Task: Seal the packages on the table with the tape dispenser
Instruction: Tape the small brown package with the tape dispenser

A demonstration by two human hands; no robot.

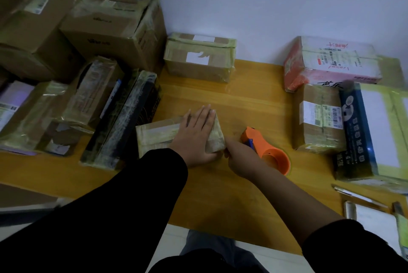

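Sealing small package (156, 138) on desk (242, 100) | left hand (196, 138) pressing it flat, fingers (204, 117) straight, nearly together | right hand (239, 159) gripping tape dispenser (272, 154) at package's 4 o'clock | next: probably drawing tape over edge.

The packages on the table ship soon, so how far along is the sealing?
Done: the box at the back, the pile on the left and the stack on the right show glossy tape. In hand: the left hand presses flat on the small package while the right hand grips the orange tape dispenser at its right end. Left: finishing this package; none looks plainly untaped.
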